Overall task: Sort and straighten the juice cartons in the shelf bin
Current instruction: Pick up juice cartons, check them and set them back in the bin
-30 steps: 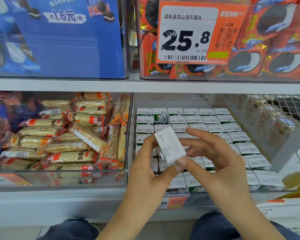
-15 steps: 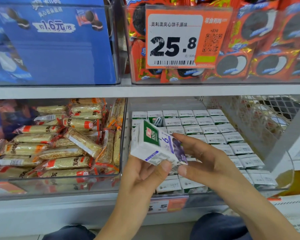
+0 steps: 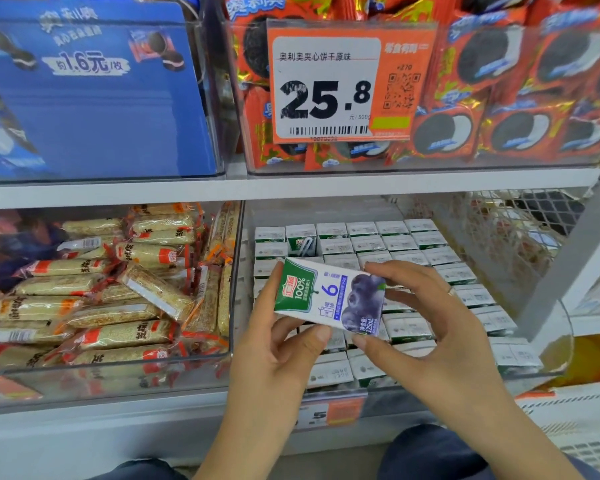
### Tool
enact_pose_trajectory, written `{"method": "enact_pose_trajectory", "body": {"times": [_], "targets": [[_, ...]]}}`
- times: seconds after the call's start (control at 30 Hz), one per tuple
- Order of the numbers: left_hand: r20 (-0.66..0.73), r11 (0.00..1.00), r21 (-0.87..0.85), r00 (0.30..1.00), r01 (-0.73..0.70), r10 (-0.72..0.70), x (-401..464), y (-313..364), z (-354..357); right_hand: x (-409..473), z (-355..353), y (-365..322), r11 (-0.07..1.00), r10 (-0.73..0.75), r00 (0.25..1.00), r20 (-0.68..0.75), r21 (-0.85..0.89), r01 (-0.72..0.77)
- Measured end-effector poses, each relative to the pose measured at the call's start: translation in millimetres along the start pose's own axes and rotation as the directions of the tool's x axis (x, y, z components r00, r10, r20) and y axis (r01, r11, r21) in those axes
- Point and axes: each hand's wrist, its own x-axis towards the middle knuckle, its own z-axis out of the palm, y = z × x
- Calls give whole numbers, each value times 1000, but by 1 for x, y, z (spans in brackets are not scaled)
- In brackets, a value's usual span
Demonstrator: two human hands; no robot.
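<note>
Carton (image 3: pixel 329 295) turned label-up since before, pinched by left hand (image 3: pixel 278 355) and right hand (image 3: pixel 426 327); we judge sorting underway, next seat it upright in bin (image 3: pixel 555 344).

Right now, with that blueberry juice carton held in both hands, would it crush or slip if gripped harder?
The juice carton keeps flat faces and sharp edges between the left hand and right hand, so it is probably fairly stiff. Its print looks glossy, so perhaps a little slick. A hard squeeze might dent it.
</note>
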Motion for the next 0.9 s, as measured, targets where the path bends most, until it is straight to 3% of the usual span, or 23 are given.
{"method": "enact_pose_trajectory", "body": {"times": [0.2, 0.37, 0.63, 0.7, 0.77, 0.83, 0.9], "targets": [[89, 991, 109, 992, 74, -84, -1, -5, 1, -1, 3, -4, 999, -32, 997, -67, 13, 33], [219, 959, 281, 970, 40, -105, -2, -10, 1, -5, 8, -7, 993, -103, 989, -109, -75, 95], [223, 931, 366, 970, 5, -93, -2, -4, 3, -6, 11, -7, 978, -162, 978, -132, -150, 142], [216, 942, 334, 972, 9, -87, -3, -4, 3, -7, 12, -9, 994, -93, 978, -187, -74, 80], [190, 955, 296, 979, 20, -80, -3, -4, 2, -3, 11, -9, 994, 56, 965, -258, 107, -29], [164, 965, 258, 983, 40, -84, -4, -3, 1, 3, 7, -6, 955, 209, 933, -294, 267, -130], [165, 956, 294, 984, 17, -68, -5, -3, 0, 10, 2, 0, 856, 387, 892, -235, 451, -252]]}}
